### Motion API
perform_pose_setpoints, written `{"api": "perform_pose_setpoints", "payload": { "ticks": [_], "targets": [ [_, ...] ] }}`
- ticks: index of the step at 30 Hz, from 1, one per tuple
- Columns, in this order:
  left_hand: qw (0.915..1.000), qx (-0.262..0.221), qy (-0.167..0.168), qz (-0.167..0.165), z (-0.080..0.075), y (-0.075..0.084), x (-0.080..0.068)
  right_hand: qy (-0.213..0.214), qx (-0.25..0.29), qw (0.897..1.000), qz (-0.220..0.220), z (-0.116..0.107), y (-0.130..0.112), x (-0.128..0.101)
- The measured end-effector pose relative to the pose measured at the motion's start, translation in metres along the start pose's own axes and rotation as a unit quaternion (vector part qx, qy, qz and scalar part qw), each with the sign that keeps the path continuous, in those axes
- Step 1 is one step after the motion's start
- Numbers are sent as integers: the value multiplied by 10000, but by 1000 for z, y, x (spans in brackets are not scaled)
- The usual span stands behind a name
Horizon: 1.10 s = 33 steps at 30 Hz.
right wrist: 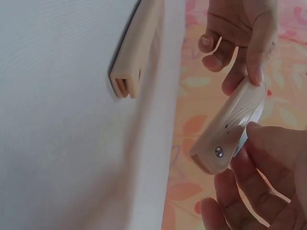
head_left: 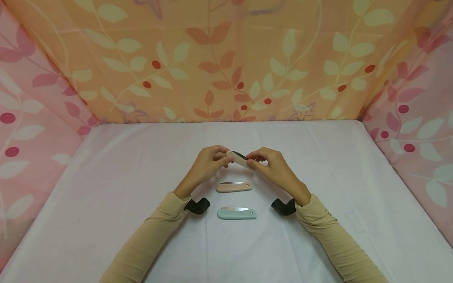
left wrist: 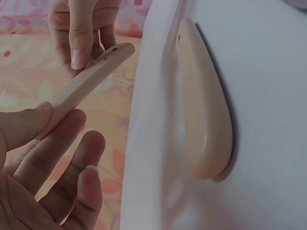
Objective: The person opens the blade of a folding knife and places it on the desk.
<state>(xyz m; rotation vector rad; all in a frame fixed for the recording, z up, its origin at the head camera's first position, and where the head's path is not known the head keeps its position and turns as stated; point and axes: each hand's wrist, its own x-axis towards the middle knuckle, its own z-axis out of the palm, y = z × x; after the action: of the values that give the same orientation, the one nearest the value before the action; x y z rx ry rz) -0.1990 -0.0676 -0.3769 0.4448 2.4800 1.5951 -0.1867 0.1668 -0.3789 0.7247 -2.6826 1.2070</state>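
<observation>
A cream folding knife (head_left: 238, 160) is held in the air between both hands, above the far half of the white table. My left hand (head_left: 212, 160) pinches the rounded end of its handle between thumb and index finger. At the pivot end, my right hand (head_left: 271, 163) has thumb and fingers on the blade (right wrist: 256, 112), close to the metal rivet (right wrist: 219, 152). The blade shows along the handle's edge; how far it is folded out is hard to tell. Nearer the body, a beige folding knife (head_left: 234, 188) lies on the table, with a mint-green folding knife (head_left: 236, 214) in front of it.
White cloth (head_left: 106, 220) covers the table. An orange leaf-patterned curtain (head_left: 226, 59) hangs behind it, with pink patterned curtains (head_left: 424, 118) at both sides. Black wrist-worn devices (head_left: 198, 206) stick out at both cuffs, on either side of the mint-green knife.
</observation>
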Motion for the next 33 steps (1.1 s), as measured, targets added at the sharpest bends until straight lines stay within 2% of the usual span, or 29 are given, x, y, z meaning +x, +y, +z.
{"api": "perform_pose_setpoints", "payload": {
  "ticks": [16,25,33],
  "targets": [
    [9990,91,-446,8,12,7,-6,-190,226,9996,39,2,-8,-1],
    [9987,179,-466,105,13,4,-6,-374,139,9992,51,4,-9,-2],
    [9987,109,-482,92,14,4,-5,-242,27,9997,33,6,-11,-2]
  ]
}}
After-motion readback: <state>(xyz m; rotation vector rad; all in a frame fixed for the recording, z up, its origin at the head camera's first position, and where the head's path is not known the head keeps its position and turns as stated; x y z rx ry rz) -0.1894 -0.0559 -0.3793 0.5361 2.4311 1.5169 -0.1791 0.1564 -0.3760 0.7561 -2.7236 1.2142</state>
